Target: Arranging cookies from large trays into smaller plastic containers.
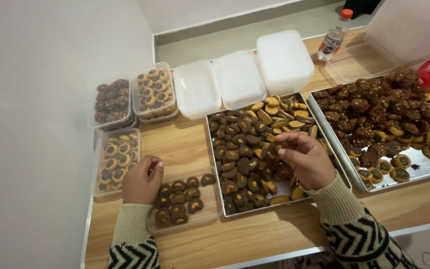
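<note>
Wooden tabletop (255, 234): right hand (308, 160) fingers pinch one dark cookie (276, 147) above the steel tray (214, 149), left hand (142, 180) curled, steadying the clear container (202, 211); best laid flat beside existing rows.

**Table layout, front to back**

Front left: open container (202, 215) holding rows of cookies (177, 198), left hand (143, 180) at its left edge. Just right of it: metal tray (214, 149) full of cookies, right hand (304, 158) above its middle, pinching one cookie (276, 147). Further right: second tray (426, 169) heaped with clustered cookies. Left of the open container: filled box (117, 160). Behind that: two more filled boxes (111, 102) (154, 91). Behind the first tray: three upturned containers (240, 77) in a row. Back right: bottle (333, 40) lying on the table (255, 239).
</note>
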